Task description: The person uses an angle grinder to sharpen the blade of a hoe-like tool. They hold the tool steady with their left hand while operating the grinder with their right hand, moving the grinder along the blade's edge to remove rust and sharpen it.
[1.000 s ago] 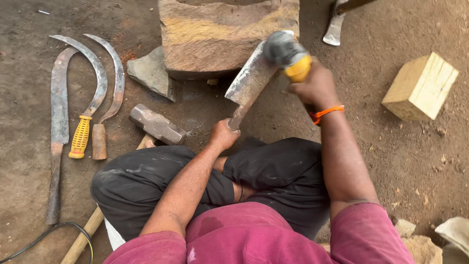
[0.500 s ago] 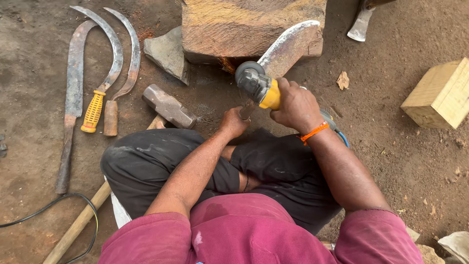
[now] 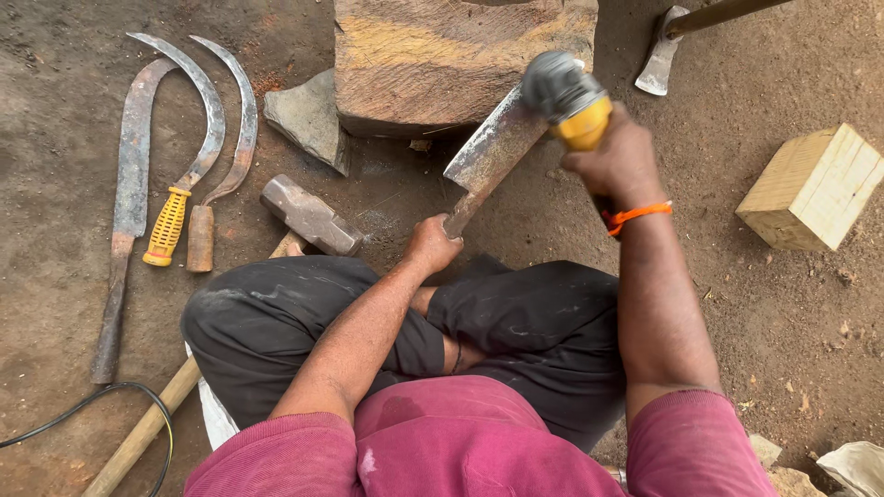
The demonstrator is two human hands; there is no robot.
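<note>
I sit cross-legged on the dirt ground. My left hand (image 3: 431, 245) grips the tang end of a flat steel blade (image 3: 488, 152), which slants up to the right and leans against a big stone block (image 3: 442, 55). My right hand (image 3: 619, 156) holds a yellow-bodied angle grinder (image 3: 566, 97); its grey head sits on the blade's upper end. An orange band circles my right wrist.
Left on the ground lie a long rusty blade (image 3: 129, 193) and two sickles (image 3: 198, 147), one with a yellow handle. A sledgehammer (image 3: 308, 216) lies by my knee beside a stone wedge (image 3: 308, 118). A wooden block (image 3: 815, 189) sits right; an axe head (image 3: 661, 64) at top; a black cable (image 3: 83, 414) lower left.
Half a second ago the grinder was low near my left hand; it has since swept up along the blade to its upper end, as it was a second ago.
</note>
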